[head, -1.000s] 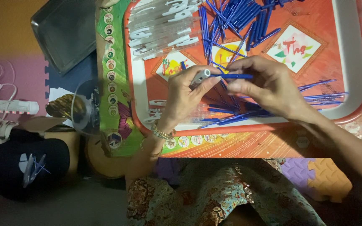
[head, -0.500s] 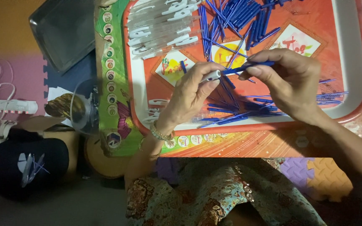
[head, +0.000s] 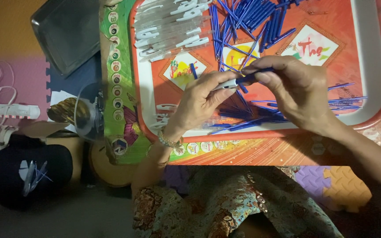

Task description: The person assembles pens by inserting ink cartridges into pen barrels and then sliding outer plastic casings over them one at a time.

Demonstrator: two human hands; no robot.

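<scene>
My left hand (head: 201,100) grips a clear pen barrel (head: 225,84) by its end. My right hand (head: 298,92) pinches a thin blue refill (head: 254,76) whose tip sits in the barrel's mouth. Both hands hover over a red tray with a white rim (head: 371,66). Several loose blue refills (head: 248,22) lie scattered across the tray, with more under my right hand. Clear barrels with white caps (head: 168,26) are stacked at the tray's far left corner.
The tray rests on a low colourful table (head: 120,88). To the left are a dark metal tray (head: 67,33), a clear plastic cup (head: 87,114), a white power strip (head: 12,111) and a black cap (head: 25,174). Patterned fabric (head: 225,202) covers my lap below.
My hands have lifted slightly toward the tray's middle, and the blue refill has moved from beside the barrel into its open end.
</scene>
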